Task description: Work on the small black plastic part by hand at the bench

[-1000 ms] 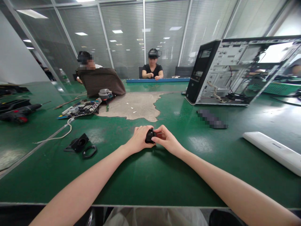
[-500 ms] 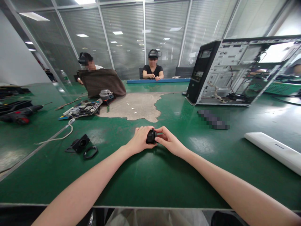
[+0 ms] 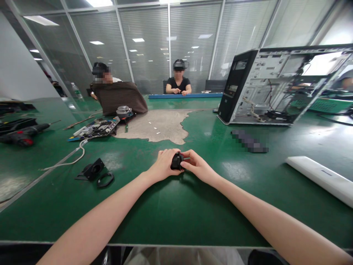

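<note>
Black part (image 3: 175, 162): small, boxy
Left hand (image 3: 163, 164): wrapped round nine o'clock side
Right hand (image 3: 197, 166): pinching three o'clock edge

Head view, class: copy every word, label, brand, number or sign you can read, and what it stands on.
"hp": small logo, front of the computer case.
Sticker on that front: too small to read.
Bottle label: too blurred to read.
Black part in the left hand and right hand: none readable.
Anything else: unreadable.
</note>
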`<state>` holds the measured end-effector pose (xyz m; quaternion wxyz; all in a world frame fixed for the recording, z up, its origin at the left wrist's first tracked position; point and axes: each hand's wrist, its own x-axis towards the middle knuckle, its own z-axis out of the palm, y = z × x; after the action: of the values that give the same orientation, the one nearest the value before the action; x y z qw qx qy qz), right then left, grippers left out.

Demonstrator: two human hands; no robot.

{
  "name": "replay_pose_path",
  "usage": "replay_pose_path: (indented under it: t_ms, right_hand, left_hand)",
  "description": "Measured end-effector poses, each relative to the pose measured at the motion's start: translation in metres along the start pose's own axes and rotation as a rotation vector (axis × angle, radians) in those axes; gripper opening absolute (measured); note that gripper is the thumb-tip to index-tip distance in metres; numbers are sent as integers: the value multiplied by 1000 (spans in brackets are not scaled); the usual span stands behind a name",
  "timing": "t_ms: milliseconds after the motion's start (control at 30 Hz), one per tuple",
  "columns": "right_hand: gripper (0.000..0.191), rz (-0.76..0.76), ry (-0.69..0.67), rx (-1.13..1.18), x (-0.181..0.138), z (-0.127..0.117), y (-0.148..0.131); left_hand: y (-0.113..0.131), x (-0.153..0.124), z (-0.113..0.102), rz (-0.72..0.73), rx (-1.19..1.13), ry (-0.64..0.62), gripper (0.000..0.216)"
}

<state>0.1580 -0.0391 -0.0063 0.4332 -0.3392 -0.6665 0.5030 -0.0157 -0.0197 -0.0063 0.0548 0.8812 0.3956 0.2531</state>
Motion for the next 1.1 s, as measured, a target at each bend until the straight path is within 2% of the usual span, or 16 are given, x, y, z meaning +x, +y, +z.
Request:
replay_pose_path:
  t_ms: [100, 333, 533, 767, 900, 1100]
  right_hand:
    - [27, -21, -64, 76, -2, 0, -2]
    - [28, -19, 75, 76, 1, 11, 1]
    - [20, -36, 109, 71, 3, 10, 0]
    - [32, 78, 129, 62, 5, 10, -1]
    - [31, 72, 94, 42, 4, 13, 0]
    - [34, 58, 144, -58, 3, 15, 2]
  left_hand:
    - [0, 0, 0, -4, -6, -1, 59]
    - [0, 0, 1, 8, -13, 13, 58]
    - [0, 0, 1, 27, -11, 39, 60]
    - [1, -2, 0, 39, 12, 32, 59]
    - [3, -1, -1, 25, 18, 24, 58]
    - [7, -6, -1, 3, 33, 17, 61]
